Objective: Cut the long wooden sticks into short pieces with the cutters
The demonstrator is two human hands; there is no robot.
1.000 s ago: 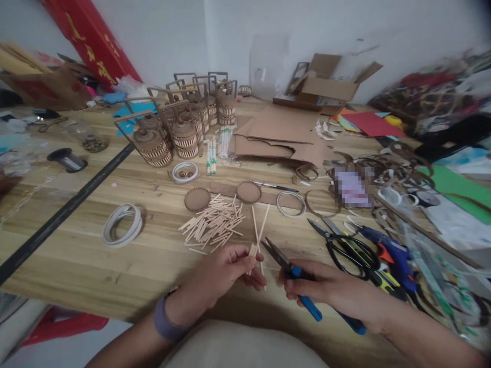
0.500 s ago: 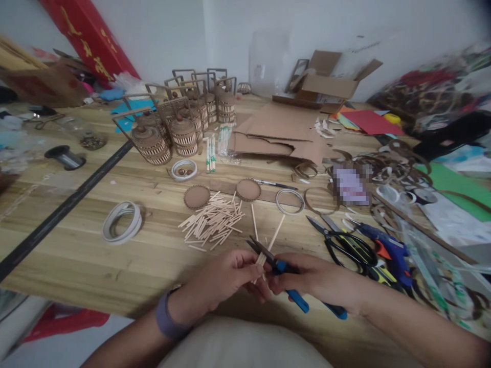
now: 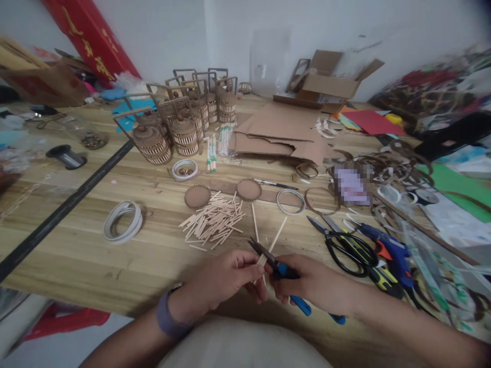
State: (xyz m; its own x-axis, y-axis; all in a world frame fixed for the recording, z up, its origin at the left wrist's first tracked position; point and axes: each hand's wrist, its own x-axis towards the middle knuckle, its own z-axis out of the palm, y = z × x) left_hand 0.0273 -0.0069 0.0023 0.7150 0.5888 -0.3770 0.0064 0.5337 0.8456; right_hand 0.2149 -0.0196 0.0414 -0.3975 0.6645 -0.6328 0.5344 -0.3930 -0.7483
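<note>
My left hand pinches a thin wooden stick that slants up to the right. My right hand grips blue-handled cutters, whose dark blades cross the stick close to my left fingertips. Both hands meet over the near edge of the wooden table. A second long stick lies on the table just beyond them. Further on lies a pile of short cut sticks, with two round cardboard discs behind it.
Black scissors and a blue glue gun lie to the right. A white tape roll sits to the left. Several small cardboard lanterns, cardboard sheets and an open box stand at the back. Cardboard rings clutter the right side.
My right hand moved left with the cutters until the blades reached the stick in my left hand. The stick tilted more to the right.
</note>
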